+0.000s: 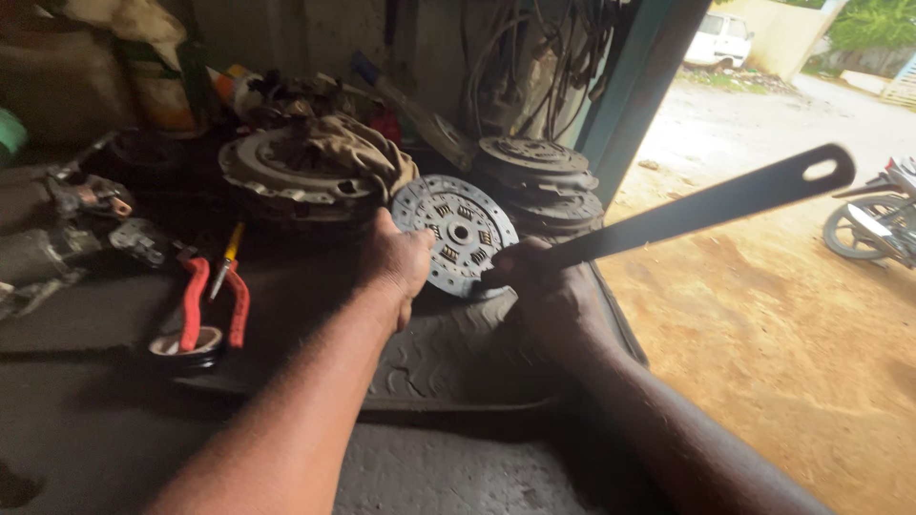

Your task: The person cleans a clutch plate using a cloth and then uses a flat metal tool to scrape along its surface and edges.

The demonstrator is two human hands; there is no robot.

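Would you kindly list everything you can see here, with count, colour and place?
Clutch disc: one, silver-grey, propped on edge at the middle of the bench.
Flat metal bar: one, dark, with a hole at its far end, reaching up to the right.
Stacked clutch plates: a few, dark grey, right behind the disc.
Pressure plate: one, grey, left of the disc, with a brown rag on it.
Pliers: one, red handles, left on the bench.
Screwdriver: one, yellow handle, beside the pliers.
Rubber mat: one, black, under the hands.
Motorcycle: one, outside at right.
Van: one, white, far outside.
Left hand: steadies the disc's left edge.
Right hand: grips the bar.
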